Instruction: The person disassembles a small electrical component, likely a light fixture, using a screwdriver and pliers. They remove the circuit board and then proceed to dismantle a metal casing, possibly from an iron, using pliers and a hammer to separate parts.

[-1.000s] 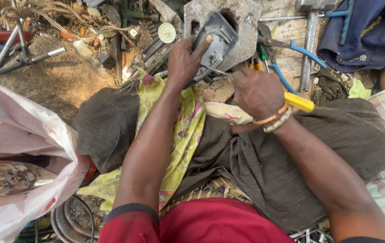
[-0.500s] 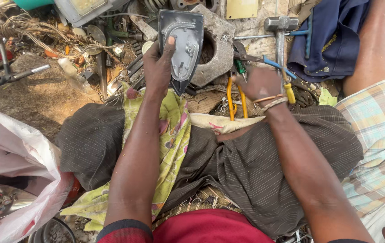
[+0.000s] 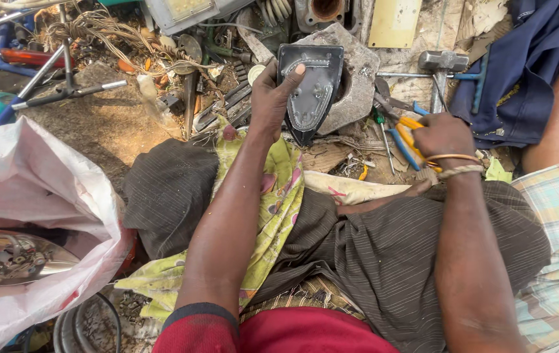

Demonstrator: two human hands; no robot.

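1. Left hand (image 3: 273,98) holds the iron soleplate (image 3: 310,88) upright at the far centre of the scene, pointed tip down, flat face turned toward the camera; fingers wrapped round its left edge, one fingertip over the top rim; held this way the grey face and its fittings are open to view.
2. Right hand (image 3: 443,137) rests to the right, fingers closed about the yellow-handled pliers (image 3: 410,134); the tool's nose is hidden among the clutter, so I cannot tell whether it grips anything.
3. Soleplate stands just in front of a grey metal block (image 3: 358,82), tip touching or near the debris on the ground; contact uncertain.
4. Around: hammer (image 3: 441,65) far right; blue cloth (image 3: 521,72) beyond the right hand; tangled wires (image 3: 106,33) far left; white sack (image 3: 37,216) near left with a shiny chrome iron part (image 3: 15,256) inside.
5. Obstruction: scattered screwdrivers, scrap and loose wires crowd the ground between the two hands; the yellow-green patterned cloth (image 3: 273,196) lies across the lap beneath the left forearm.
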